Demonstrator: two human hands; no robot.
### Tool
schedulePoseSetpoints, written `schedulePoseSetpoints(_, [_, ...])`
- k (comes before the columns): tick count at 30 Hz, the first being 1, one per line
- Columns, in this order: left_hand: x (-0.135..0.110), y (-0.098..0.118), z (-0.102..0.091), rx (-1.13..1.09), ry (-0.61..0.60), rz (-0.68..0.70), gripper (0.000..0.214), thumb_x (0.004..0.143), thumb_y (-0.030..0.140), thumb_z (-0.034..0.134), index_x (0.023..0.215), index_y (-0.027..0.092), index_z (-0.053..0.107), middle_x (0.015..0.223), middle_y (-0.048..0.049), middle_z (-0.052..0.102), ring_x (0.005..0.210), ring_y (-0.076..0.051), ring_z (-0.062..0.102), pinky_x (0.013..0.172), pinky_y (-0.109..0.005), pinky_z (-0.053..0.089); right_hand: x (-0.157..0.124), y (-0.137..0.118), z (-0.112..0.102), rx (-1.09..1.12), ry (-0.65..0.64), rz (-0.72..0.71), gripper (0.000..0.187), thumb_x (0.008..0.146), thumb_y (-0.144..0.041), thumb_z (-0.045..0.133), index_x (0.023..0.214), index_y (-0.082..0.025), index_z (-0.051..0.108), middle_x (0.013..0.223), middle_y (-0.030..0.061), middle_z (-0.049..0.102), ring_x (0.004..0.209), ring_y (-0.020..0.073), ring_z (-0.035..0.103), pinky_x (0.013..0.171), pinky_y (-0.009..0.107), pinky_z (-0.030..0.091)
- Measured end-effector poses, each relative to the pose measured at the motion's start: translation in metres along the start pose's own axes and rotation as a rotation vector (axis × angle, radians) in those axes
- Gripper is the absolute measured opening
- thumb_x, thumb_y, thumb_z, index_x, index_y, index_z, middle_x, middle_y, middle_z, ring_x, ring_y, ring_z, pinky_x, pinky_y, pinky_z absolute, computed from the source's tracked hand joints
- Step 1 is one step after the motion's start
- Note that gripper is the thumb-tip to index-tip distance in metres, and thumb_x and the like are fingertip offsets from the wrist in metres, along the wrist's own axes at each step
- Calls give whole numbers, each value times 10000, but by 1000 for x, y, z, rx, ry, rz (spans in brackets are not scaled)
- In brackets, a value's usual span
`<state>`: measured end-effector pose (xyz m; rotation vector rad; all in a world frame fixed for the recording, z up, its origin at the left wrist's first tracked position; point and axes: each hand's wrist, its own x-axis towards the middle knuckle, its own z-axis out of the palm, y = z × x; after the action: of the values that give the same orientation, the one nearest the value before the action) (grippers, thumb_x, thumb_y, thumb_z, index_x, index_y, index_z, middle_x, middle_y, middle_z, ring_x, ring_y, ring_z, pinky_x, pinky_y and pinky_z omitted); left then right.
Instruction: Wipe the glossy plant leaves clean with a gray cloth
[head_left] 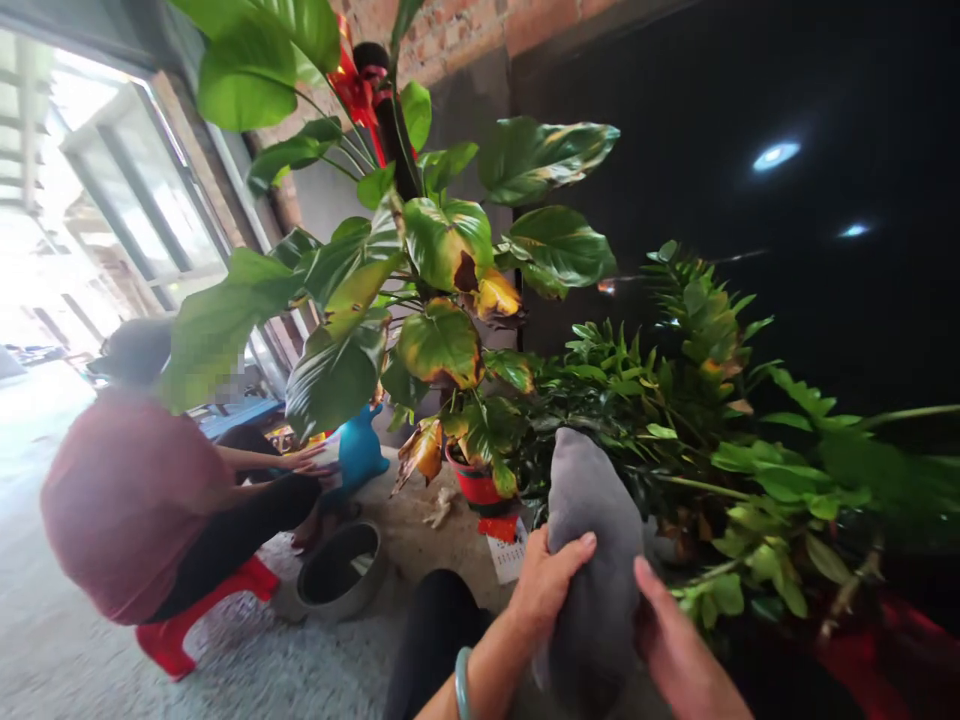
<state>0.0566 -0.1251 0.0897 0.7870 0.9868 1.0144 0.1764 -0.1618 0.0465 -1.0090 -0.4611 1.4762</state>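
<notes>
i judge this a steadying step: my left hand (553, 580) clasps the grey plush piece (596, 500), lower right of centre; whether my right hand (679, 640) grips i can't tell. next probably calls for even two-sided support. its long axis runs near-upright, narrowed tip toward frame top.

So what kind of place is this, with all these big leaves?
Perhaps a plant corner in a home or small workshop, though I can't tell which. You can see a bare brick wall, a rough concrete floor and a tall potted plant.
</notes>
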Motion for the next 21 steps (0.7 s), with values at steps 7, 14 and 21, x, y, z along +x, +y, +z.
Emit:
schedulePoseSetpoints(7, [-11,-19,5,70,80,116,627,544,640,720,906,136,636,910,-88,679,938,-268,593,797,-314,469,-16,25,14,-192,153,-111,767,522,-580,773,1137,-134,662,906,114,773,1031,359,653,893,446,495])
schedulePoseSetpoints(14, [-4,-36,-1,71,-57,118,687,654,651,649,1108,135,661,1098,-117,678,1015,-275,593,867,-327,462,-13,1,-5,-392,400,-96,554,453,-496,829,898,-184,721,672,70,756,872,382,694,757,433,547])
schedulePoseSetpoints(21, [43,-4,-61,94,409,343,460,524,535,714,800,168,739,880,-103,715,788,-239,605,606,-289,438,-1,-95,24,-84,621,-445,560,507,-425,792,991,-177,657,828,47,761,894,294,686,776,377,556])
